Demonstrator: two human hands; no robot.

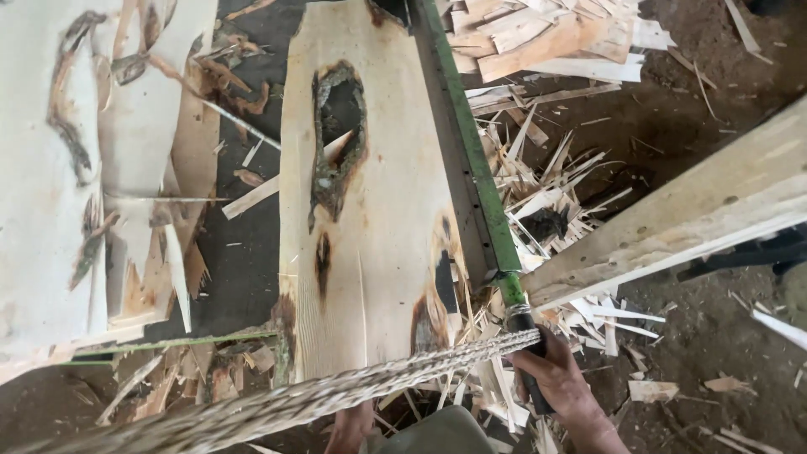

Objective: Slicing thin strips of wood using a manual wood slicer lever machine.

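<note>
A pale wood veneer sheet (382, 193) with a dark ragged hole (336, 139) lies lengthwise in front of me. Along its right edge runs a long green cutter arm (473, 160) ending in a black handle (521, 323). My right hand (561, 380) is wrapped around that handle. A braided rope (336, 393) stretches from a ring at the handle down to the lower left. My left hand (350, 429) shows only in part below the rope, near the sheet's near edge; its fingers are hidden.
More veneer sheets (50, 168) with dark knots lie at the left. Thin offcut strips (542, 197) pile up right of the cutter arm, with stacked pieces (546, 34) beyond. A thick pale plank (698, 210) slants across the right. Dirt floor with chips (714, 395) lies below.
</note>
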